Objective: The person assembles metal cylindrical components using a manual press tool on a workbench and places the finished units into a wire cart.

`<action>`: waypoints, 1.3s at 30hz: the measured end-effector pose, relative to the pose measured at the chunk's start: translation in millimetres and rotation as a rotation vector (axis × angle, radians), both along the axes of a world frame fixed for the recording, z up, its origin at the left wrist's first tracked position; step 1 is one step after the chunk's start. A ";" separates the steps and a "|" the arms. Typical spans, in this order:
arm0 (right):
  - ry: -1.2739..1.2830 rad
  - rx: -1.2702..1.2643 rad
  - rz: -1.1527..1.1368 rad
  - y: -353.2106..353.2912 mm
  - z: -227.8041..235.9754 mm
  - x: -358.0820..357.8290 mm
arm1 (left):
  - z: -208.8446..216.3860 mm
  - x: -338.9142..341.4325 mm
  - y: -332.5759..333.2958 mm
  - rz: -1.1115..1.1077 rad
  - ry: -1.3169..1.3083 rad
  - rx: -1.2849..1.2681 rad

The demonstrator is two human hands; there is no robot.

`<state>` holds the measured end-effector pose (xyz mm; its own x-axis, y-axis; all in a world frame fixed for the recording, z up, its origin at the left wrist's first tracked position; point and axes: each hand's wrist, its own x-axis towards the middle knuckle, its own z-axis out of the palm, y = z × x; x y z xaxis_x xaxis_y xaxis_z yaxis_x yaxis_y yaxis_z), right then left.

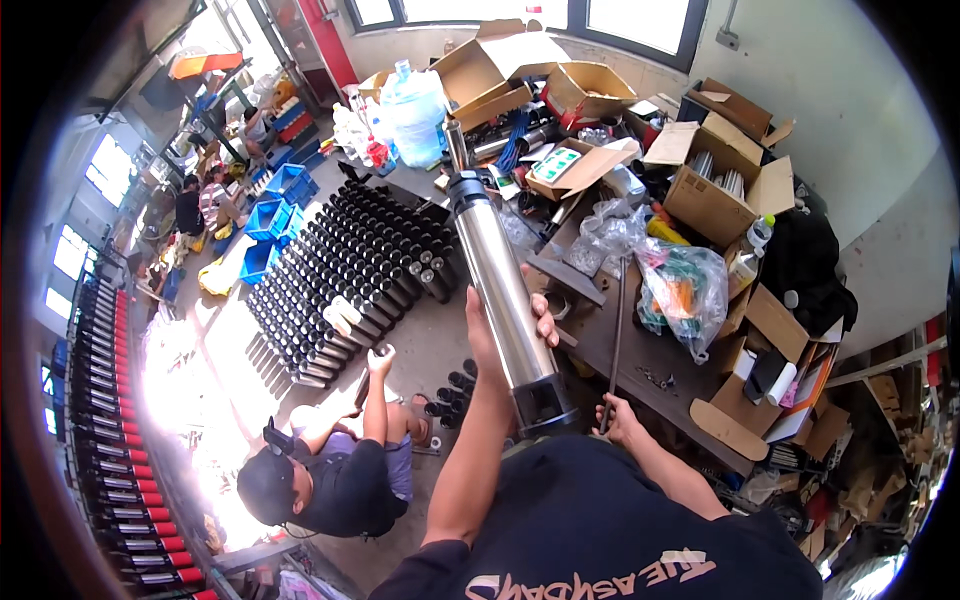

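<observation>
My left hand is wrapped round a shiny steel cylinder with black end caps, possibly a pump body. It stands tilted before my chest, its lower black end close to my shirt. Beyond its upper end a narrower metal piece shows; whether the two are joined I cannot tell. My right hand, lower and to the right, is closed round the lower end of a long thin dark rod. The rod slants up beside the edge of the workbench.
Open cardboard boxes, plastic bags and a large water bottle crowd the bench. Rows of black-topped cylinders stand on the floor at left. A seated co-worker works close by my left. Blue crates lie farther off.
</observation>
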<state>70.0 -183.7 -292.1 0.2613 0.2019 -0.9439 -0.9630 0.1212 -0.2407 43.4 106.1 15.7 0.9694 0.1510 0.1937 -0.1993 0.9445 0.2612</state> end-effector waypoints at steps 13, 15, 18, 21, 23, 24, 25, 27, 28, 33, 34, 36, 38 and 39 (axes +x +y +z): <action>-0.172 -0.059 0.058 -16.8 -24.6 4.9 | -60.4 -9.0 -1.4 -0.077 0.156 -0.216; -0.176 -0.046 0.042 -15.5 -22.4 7.1 | -56.7 -6.6 -1.1 -0.075 0.157 -0.294; -0.177 -0.036 0.023 -21.0 -24.3 7.2 | -51.7 -3.5 -9.0 -0.054 0.110 -0.311; -0.179 -0.045 0.030 -21.8 -27.1 11.3 | -44.1 -1.5 -4.2 -0.065 0.207 -0.212; -0.190 -0.051 0.049 -21.1 -29.3 11.6 | -39.6 -1.2 5.2 -0.095 0.327 -0.170; -0.209 -0.053 0.045 -24.1 -30.7 11.2 | -32.3 0.4 7.5 -0.126 0.465 -0.183; -0.228 -0.055 0.042 -26.5 -32.2 11.5 | -26.5 2.9 7.4 -0.126 0.527 -0.145; -0.251 -0.059 0.050 -28.7 -36.4 10.0 | -22.9 5.5 9.1 -0.125 0.615 -0.111; -0.257 -0.071 0.062 -31.1 -37.9 11.3 | -22.6 8.3 9.5 -0.131 0.636 -0.114; -0.260 -0.108 0.073 -28.1 -30.7 13.3 | -23.9 11.3 10.3 -0.188 0.596 -0.184; -0.260 -0.124 0.063 -27.8 -28.5 14.2 | -25.2 12.9 8.8 -0.218 0.552 -0.224; -0.279 -0.120 0.061 -29.4 -28.4 14.4 | -27.7 14.6 7.2 -0.270 0.472 -0.305; -0.267 -0.137 0.104 -32.6 -27.2 16.9 | -32.5 17.3 3.1 -0.308 0.411 -0.334; -0.273 -0.141 0.105 -32.7 -26.9 16.0 | -31.0 18.0 -1.2 -0.325 0.379 -0.366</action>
<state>86.0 -216.4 -319.0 0.4931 0.1135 -0.8626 -0.8662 -0.0287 -0.4989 61.4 104.9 -15.3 0.9682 -0.1718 -0.1817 0.1566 0.9831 -0.0948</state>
